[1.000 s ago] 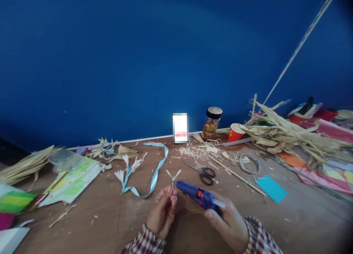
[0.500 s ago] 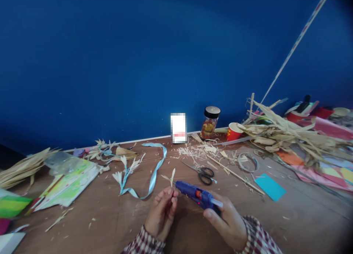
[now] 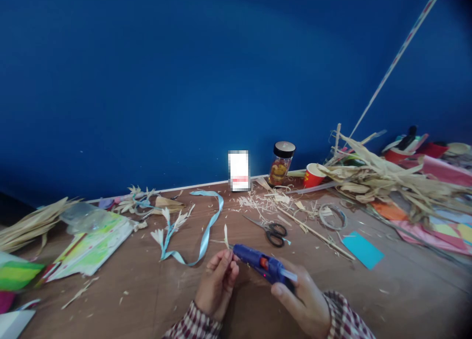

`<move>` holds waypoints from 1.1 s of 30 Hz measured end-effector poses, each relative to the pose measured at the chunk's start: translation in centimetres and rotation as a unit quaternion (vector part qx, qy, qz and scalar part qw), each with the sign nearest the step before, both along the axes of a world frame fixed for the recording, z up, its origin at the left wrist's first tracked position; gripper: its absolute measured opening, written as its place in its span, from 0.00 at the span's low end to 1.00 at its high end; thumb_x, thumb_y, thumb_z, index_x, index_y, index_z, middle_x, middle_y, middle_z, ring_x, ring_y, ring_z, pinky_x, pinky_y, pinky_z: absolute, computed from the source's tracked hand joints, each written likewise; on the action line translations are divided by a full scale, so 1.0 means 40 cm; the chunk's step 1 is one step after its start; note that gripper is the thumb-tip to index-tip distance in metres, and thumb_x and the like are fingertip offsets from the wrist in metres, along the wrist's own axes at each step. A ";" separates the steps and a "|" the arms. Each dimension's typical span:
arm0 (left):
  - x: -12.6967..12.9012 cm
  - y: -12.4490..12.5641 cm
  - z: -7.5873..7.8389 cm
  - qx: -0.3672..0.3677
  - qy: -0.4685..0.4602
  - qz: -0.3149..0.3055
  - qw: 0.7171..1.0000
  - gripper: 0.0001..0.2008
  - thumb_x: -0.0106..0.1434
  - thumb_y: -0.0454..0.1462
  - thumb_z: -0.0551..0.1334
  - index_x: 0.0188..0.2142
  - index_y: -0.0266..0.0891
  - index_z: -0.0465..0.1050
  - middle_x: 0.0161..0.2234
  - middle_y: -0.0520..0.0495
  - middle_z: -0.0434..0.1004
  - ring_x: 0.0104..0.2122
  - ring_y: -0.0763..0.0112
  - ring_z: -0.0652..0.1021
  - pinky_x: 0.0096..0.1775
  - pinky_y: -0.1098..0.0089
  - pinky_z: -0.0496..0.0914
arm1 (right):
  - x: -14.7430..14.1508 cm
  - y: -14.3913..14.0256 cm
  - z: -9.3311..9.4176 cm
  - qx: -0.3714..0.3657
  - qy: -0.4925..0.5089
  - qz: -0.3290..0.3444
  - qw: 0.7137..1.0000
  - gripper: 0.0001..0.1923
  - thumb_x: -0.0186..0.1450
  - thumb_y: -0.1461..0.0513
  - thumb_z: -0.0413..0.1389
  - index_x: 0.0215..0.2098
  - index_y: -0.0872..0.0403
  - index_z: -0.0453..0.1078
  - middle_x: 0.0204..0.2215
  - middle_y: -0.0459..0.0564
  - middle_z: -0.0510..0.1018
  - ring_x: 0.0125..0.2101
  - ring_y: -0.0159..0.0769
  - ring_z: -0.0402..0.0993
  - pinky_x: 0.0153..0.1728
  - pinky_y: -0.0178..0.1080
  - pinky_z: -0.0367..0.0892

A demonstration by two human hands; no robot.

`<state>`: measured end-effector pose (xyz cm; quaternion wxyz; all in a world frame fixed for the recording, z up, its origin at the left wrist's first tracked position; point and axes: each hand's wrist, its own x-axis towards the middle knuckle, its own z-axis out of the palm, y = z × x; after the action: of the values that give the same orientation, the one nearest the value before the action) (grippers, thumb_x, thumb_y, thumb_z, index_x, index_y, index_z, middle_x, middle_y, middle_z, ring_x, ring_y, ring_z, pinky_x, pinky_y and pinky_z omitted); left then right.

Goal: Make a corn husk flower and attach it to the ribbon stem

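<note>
My right hand (image 3: 300, 297) grips a blue glue gun (image 3: 258, 263) with an orange trigger, its nozzle pointing left at my left hand. My left hand (image 3: 218, 282) pinches a small pale dried-leaf piece (image 3: 225, 235) by its base, the leaf tips sticking up above my fingers. The nozzle sits right beside the pinched end. Both hands hover low over the brown table (image 3: 147, 295) near its front edge. Plaid sleeves cover both wrists.
Black-handled scissors (image 3: 273, 231) lie just beyond the gun. A light blue ribbon (image 3: 206, 231) with leaf shapes curls to the left. At the back stand a jar (image 3: 282, 163) and a red cup (image 3: 313, 176). Dried husks (image 3: 383, 182) pile at right; coloured papers (image 3: 88, 243) lie left.
My left hand has turned the leaf piece, so its tips now stand closer together and more upright. The glue gun stays at the pinched end, shifted very slightly left.
</note>
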<state>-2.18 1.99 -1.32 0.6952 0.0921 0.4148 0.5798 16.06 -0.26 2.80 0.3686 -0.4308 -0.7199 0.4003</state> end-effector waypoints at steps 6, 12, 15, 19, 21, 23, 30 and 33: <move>-0.002 0.001 0.004 -0.022 -0.003 0.019 1.000 0.04 0.54 0.25 0.60 0.27 0.32 0.71 0.22 0.50 0.75 0.20 0.81 0.75 0.25 0.82 0.73 | 0.001 0.000 0.002 0.010 0.000 -0.014 1.000 0.18 0.61 0.54 0.46 0.42 0.56 0.66 0.28 0.50 0.73 0.29 0.37 0.68 0.31 0.36 0.63; -0.002 0.000 -0.002 0.003 -0.017 -0.015 1.000 0.02 0.51 0.27 0.63 0.27 0.31 0.72 0.25 0.48 0.76 0.20 0.81 0.75 0.26 0.82 0.73 | -0.003 0.005 -0.005 0.013 0.000 -0.029 1.000 0.17 0.62 0.54 0.46 0.41 0.57 0.66 0.28 0.51 0.74 0.28 0.37 0.68 0.31 0.35 0.64; -0.001 -0.001 -0.004 0.017 -0.006 -0.018 1.000 0.05 0.48 0.29 0.66 0.26 0.31 0.72 0.23 0.49 0.75 0.19 0.82 0.74 0.24 0.83 0.72 | -0.005 0.001 -0.005 0.012 -0.003 -0.017 1.000 0.17 0.61 0.55 0.47 0.43 0.56 0.65 0.28 0.50 0.74 0.27 0.36 0.68 0.29 0.35 0.63; -0.002 -0.001 -0.001 0.018 0.013 -0.015 1.000 0.08 0.46 0.32 0.68 0.27 0.32 0.73 0.21 0.51 0.74 0.18 0.82 0.73 0.23 0.83 0.72 | 0.000 -0.002 -0.001 0.016 -0.009 -0.010 1.000 0.17 0.60 0.55 0.48 0.44 0.55 0.65 0.29 0.50 0.74 0.28 0.36 0.69 0.30 0.34 0.63; -0.003 -0.002 -0.001 0.019 0.019 -0.016 1.000 0.08 0.46 0.32 0.68 0.27 0.32 0.73 0.22 0.51 0.74 0.18 0.83 0.72 0.23 0.83 0.71 | 0.003 0.000 0.003 0.018 -0.012 -0.012 1.000 0.16 0.61 0.55 0.48 0.43 0.55 0.65 0.28 0.49 0.73 0.27 0.36 0.68 0.29 0.35 0.62; -0.002 -0.002 -0.001 0.020 0.021 -0.015 0.999 0.08 0.46 0.32 0.68 0.26 0.32 0.73 0.22 0.50 0.75 0.18 0.82 0.73 0.23 0.82 0.72 | 0.005 0.004 0.007 0.018 -0.015 -0.012 1.000 0.17 0.61 0.54 0.47 0.41 0.56 0.66 0.26 0.50 0.73 0.26 0.35 0.68 0.29 0.35 0.62; 0.001 -0.003 0.003 0.015 0.020 -0.010 1.000 0.08 0.45 0.31 0.69 0.25 0.32 0.73 0.23 0.50 0.75 0.18 0.82 0.72 0.23 0.82 0.72 | 0.003 0.009 0.012 0.017 -0.023 -0.011 1.000 0.19 0.61 0.52 0.46 0.42 0.56 0.66 0.27 0.50 0.74 0.26 0.35 0.68 0.28 0.34 0.63; 0.001 -0.002 0.002 0.016 0.028 -0.009 0.999 0.08 0.45 0.32 0.69 0.26 0.32 0.73 0.22 0.51 0.74 0.18 0.83 0.72 0.22 0.83 0.71 | 0.004 0.006 0.010 0.014 -0.024 -0.010 1.000 0.19 0.61 0.52 0.47 0.43 0.56 0.66 0.28 0.50 0.74 0.27 0.35 0.68 0.28 0.34 0.63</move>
<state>-2.15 1.92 -1.22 0.6873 0.1228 0.4238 0.5769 16.24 -0.01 3.20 0.3612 -0.4426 -0.7297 0.3759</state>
